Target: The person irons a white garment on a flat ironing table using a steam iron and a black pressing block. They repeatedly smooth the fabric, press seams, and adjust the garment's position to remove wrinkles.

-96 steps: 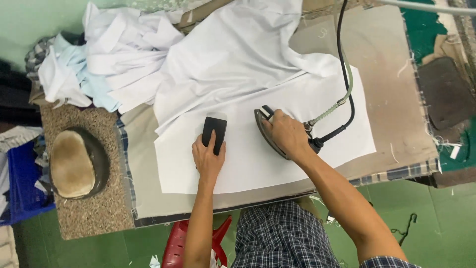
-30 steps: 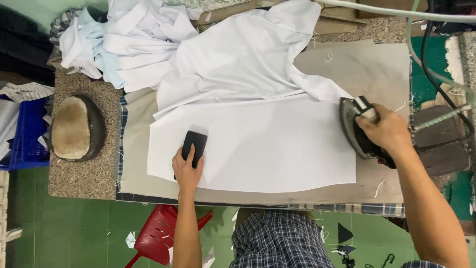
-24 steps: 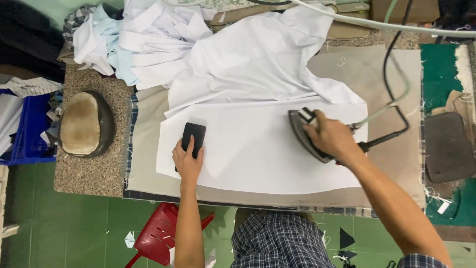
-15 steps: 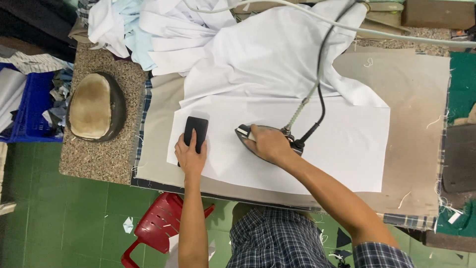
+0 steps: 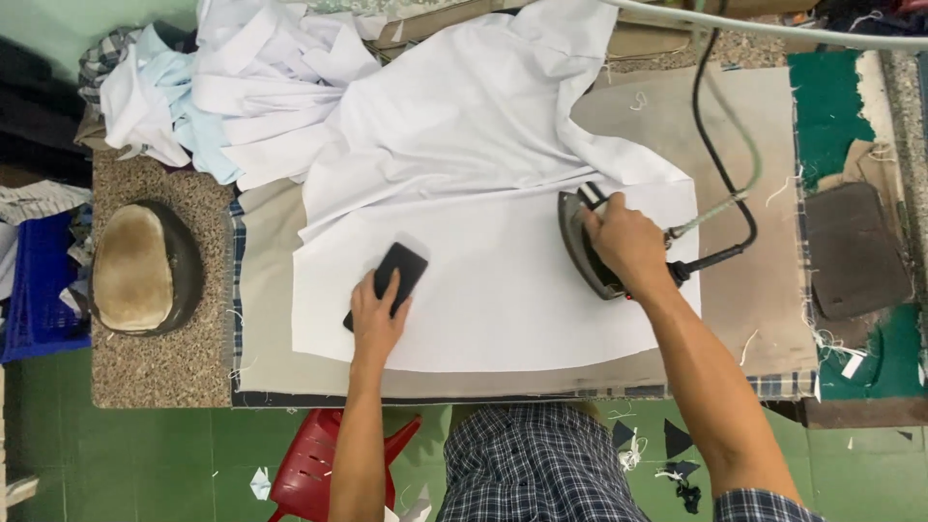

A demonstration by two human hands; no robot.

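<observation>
Right hand (image 5: 626, 244) wrapped tight round handle of dark metal iron (image 5: 585, 246), sitting on right part of smooth white cloth (image 5: 503, 290) spread flat on beige padded board (image 5: 754, 155). Left hand (image 5: 375, 319) lies flat, fingers pressing a slim black rectangular block (image 5: 391, 278) onto cloth's left side. Crumpled white garments (image 5: 261, 87) piled at back left.

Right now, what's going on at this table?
A person is ironing a white cloth spread flat on a padded table. The right hand grips the handle of a dark iron resting on the cloth's right part, its cord trailing up and away. The left hand presses a flat black block onto the cloth's left part. More white fabric lies bunched at the table's far left, and an oval pad sits on the speckled side surface.
</observation>
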